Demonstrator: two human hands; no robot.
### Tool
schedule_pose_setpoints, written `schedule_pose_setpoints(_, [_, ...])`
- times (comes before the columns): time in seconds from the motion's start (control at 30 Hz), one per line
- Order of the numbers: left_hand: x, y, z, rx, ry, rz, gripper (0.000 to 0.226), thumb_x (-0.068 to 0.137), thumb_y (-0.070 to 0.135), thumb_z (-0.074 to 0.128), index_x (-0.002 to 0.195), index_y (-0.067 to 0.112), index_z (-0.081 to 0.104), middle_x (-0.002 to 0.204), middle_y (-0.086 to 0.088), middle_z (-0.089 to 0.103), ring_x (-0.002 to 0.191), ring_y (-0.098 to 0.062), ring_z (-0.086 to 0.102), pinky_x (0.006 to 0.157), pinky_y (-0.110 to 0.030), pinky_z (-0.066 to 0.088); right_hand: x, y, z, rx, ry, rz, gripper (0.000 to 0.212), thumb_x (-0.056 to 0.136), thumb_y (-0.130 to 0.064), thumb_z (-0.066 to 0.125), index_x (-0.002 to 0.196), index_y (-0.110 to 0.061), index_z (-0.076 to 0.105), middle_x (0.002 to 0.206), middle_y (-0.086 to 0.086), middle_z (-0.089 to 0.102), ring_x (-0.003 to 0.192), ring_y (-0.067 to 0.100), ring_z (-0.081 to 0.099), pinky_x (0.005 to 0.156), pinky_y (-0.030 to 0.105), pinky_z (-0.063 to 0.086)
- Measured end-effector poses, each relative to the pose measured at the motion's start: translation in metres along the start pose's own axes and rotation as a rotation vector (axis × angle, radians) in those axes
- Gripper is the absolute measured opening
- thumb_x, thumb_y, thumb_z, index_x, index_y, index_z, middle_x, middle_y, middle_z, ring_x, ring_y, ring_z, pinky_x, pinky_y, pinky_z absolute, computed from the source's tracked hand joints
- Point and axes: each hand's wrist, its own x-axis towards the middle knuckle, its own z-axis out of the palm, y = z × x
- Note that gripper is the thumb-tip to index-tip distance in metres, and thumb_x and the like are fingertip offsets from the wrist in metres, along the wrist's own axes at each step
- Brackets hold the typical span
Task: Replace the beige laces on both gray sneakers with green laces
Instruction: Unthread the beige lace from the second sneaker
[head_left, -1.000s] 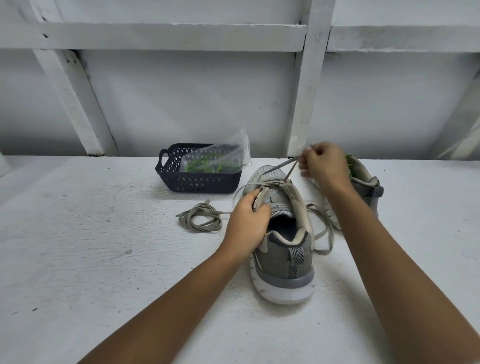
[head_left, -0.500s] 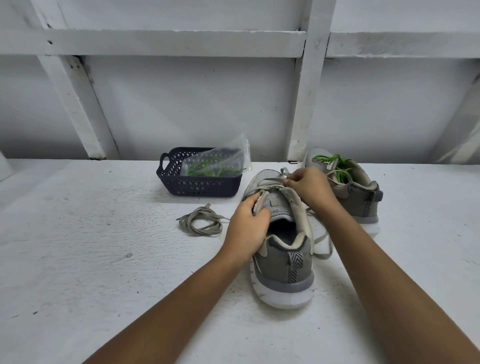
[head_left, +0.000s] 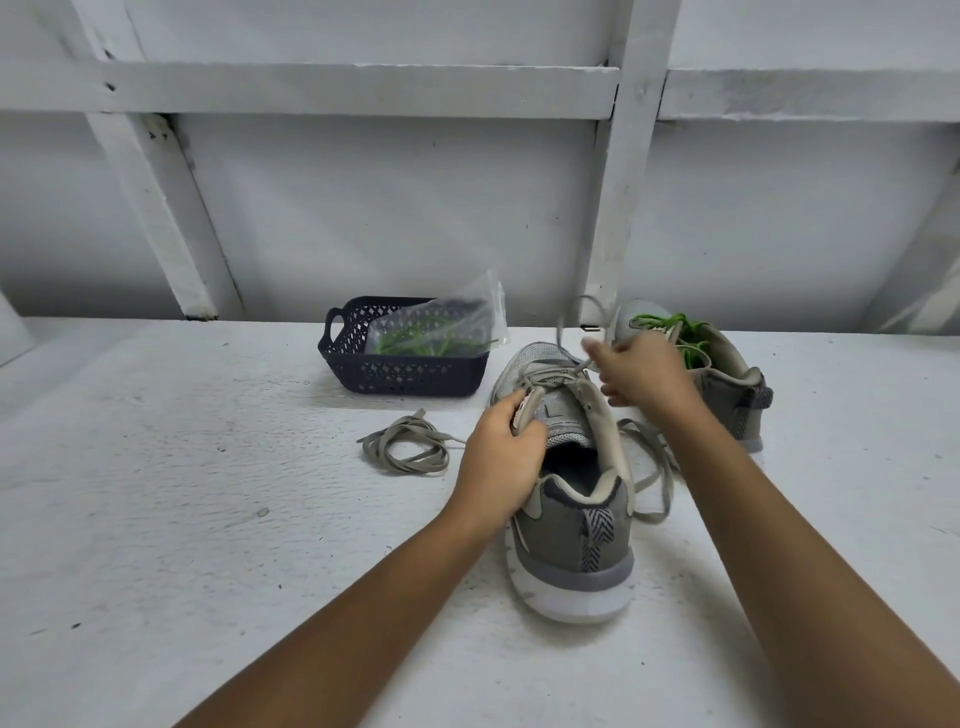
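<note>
A gray sneaker (head_left: 571, 530) stands heel toward me on the white table, with a beige lace (head_left: 647, 470) still threaded near its toe and trailing loose on its right side. My left hand (head_left: 501, 457) grips the sneaker's left eyelet edge and tongue. My right hand (head_left: 641, 374), blurred, pinches a strand of that beige lace just above the toe eyelets. Behind my right hand sits the second gray sneaker (head_left: 727, 384), laced with a green lace (head_left: 680, 332). A removed beige lace (head_left: 408, 449) lies coiled to the left.
A dark plastic basket (head_left: 400, 371) at the back holds a clear bag with green laces (head_left: 431, 340). A white wall with wooden beams (head_left: 613, 171) rises directly behind the table.
My right hand dropped from a high pull down to the toe eyelets, then lifted slightly right, drawing a lace strand up. The left hand and the sneaker stayed put.
</note>
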Motion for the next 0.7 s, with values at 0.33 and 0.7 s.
schedule_pose_setpoints(0.33, [0.001,-0.002,0.0,-0.001,0.002,0.021,0.044,0.092,0.015,0.045,0.136,0.02,0.049,0.128,-0.001,0.057,0.117,-0.018,0.052,0.101,-0.03,0.04,0.007,0.008,0.01,0.084,0.183,-0.061,0.02,0.091,-0.018,0.058,0.087,-0.003,0.071,0.079,0.017,0.069,0.081,0.032,0.066,0.079,0.046,0.054])
schedule_pose_setpoints(0.7, [0.009,-0.009,-0.004,0.018,-0.041,0.06,0.047,0.092,0.042,0.053,0.132,0.018,0.053,0.123,0.001,0.06,0.116,-0.015,0.054,0.104,-0.034,0.04,-0.028,-0.005,-0.022,0.138,0.204,-0.167,0.052,0.093,-0.04,0.053,0.071,0.006,0.059,0.054,0.006,0.06,0.044,0.015,0.055,0.057,0.031,0.048])
